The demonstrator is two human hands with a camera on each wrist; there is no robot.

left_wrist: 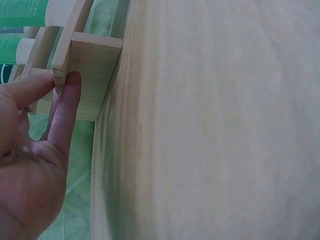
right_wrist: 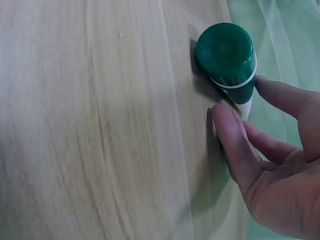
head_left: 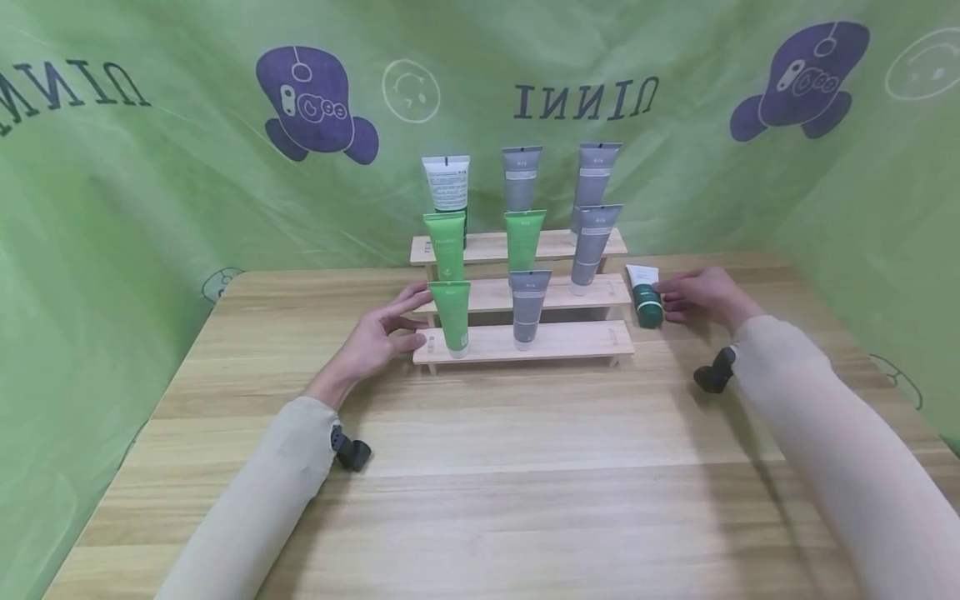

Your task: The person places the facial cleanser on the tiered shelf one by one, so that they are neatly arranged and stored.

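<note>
My left hand [head_left: 369, 340] is at the left end of a three-tier wooden display stand [head_left: 566, 340]. In the left wrist view, its thumb and a finger pinch the end of the front tier's board [left_wrist: 62, 55], one on each side. A dark green and white squeeze tube [head_left: 647, 302] lies on the table just right of the stand, its green cap toward me. Beside it is my right hand [head_left: 705, 296], fingers loosely bent. In the right wrist view, the thumb tip is right at the tube's side, while another fingertip stays a little apart from the green cap [right_wrist: 225, 50].
Upright tubes stand on the tiers: light green [head_left: 453, 317] and grey [head_left: 528, 308] in front, green [head_left: 523, 237] and grey [head_left: 592, 250] in the middle, white-and-dark [head_left: 447, 183] and grey [head_left: 521, 179] at the back. A green printed curtain [head_left: 187, 192] surrounds the wooden table [head_left: 480, 483].
</note>
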